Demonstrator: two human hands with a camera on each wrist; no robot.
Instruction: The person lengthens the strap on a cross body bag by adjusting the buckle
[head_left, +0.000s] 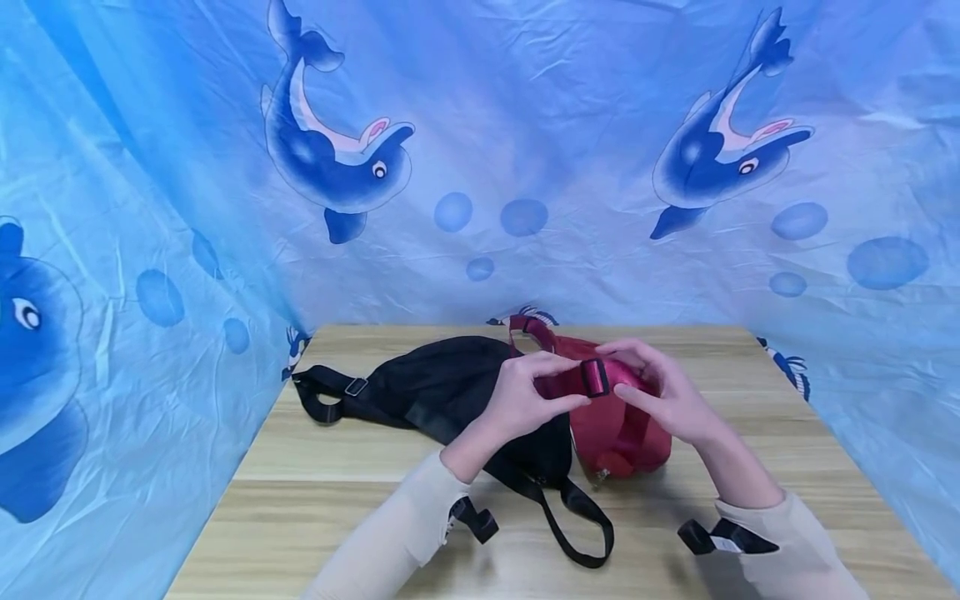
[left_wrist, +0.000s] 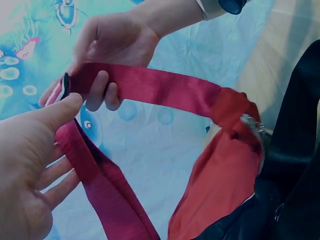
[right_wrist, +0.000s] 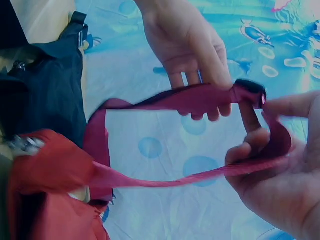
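A red bag (head_left: 637, 437) lies on the table, its wide red strap (left_wrist: 160, 90) lifted up in a loop. On that strap sits a black slide buckle (head_left: 595, 377), between the two hands. My left hand (head_left: 525, 392) pinches the strap on the left side of the buckle, thumb in front and fingers behind. From the right, my right hand (head_left: 675, 396) holds the strap by the buckle, and its fingers curl round the strap in the right wrist view. Beside and partly under my left forearm lies a black bag (head_left: 442, 375), touching the red one.
A black strap loop (head_left: 588, 558) of the black bag trails toward the front of the wooden table (head_left: 300, 508). Another strap (head_left: 322, 408) with a metal buckle extends left. Blue dolphin-printed sheeting (head_left: 480, 108) hangs behind and at both sides.
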